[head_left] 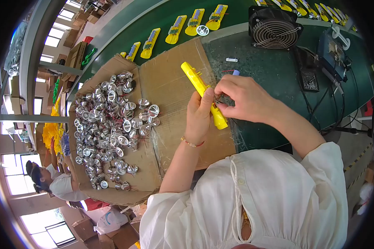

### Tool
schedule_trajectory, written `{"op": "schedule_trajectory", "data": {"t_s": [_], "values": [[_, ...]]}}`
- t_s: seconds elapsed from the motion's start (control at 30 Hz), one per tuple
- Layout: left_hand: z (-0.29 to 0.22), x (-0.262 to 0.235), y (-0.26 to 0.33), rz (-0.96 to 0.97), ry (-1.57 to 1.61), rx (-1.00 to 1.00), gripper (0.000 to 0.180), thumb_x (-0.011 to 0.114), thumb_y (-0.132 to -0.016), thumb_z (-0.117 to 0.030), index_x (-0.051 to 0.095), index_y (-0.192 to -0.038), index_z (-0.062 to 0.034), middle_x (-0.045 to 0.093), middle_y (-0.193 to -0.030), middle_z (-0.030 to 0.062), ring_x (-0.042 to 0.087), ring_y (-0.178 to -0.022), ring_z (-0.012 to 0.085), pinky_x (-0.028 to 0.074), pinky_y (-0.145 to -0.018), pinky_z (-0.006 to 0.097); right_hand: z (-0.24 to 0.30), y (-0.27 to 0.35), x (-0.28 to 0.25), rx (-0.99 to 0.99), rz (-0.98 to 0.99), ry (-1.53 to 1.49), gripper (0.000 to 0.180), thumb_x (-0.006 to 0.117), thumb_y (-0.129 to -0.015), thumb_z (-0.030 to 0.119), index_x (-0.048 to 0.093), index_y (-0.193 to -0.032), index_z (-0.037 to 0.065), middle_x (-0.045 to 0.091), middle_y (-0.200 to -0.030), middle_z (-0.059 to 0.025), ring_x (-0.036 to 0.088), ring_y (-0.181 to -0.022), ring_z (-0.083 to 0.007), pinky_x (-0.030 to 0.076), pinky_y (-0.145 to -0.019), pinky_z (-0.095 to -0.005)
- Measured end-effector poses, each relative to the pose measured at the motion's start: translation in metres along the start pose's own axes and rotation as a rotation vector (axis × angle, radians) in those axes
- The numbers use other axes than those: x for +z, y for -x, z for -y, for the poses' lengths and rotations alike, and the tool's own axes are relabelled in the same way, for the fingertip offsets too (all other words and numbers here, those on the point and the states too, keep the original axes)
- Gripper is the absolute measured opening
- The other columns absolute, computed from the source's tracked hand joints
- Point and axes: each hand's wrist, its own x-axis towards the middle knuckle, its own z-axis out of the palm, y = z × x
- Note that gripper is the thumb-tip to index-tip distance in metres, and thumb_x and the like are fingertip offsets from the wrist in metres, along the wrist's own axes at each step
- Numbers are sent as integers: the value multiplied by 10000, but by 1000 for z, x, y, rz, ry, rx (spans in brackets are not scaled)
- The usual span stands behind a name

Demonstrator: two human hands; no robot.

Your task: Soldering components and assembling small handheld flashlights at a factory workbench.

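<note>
My left hand (198, 116) is closed around a long yellow plastic flashlight housing (191, 75), held slantwise over the cardboard. The thumb lies along its side. My right hand (249, 99) pinches at the housing's middle, where dark bits, perhaps wires, show between the fingers; what exactly it grips is hidden. Just beyond the right knuckles shows the end of a blue-violet cylinder (236, 72) with a red wire nearby. A small white part (232, 59) lies farther back on the green bench.
A cardboard box (147, 145) at left holds many silver reflectors (126, 124). Yellow housings with circuit boards (176, 30) line the green belt behind. A black fan (275, 31), a blue device (333, 52) and cables stand at right. Another person (62, 184) is at far left.
</note>
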Motion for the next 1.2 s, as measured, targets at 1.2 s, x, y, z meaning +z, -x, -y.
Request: {"op": "schedule_trajectory", "data": {"t_s": [1.2], "values": [[16, 9, -1, -14, 190, -33, 377, 394, -948, -395, 497, -1024, -41, 532, -928, 26, 498, -860, 101, 424, -794, 271, -18, 13, 11, -374, -180, 306, 145, 684, -681, 35, 591, -791, 23, 562, -749, -48, 582, -630, -177, 492, -501, -261]]}}
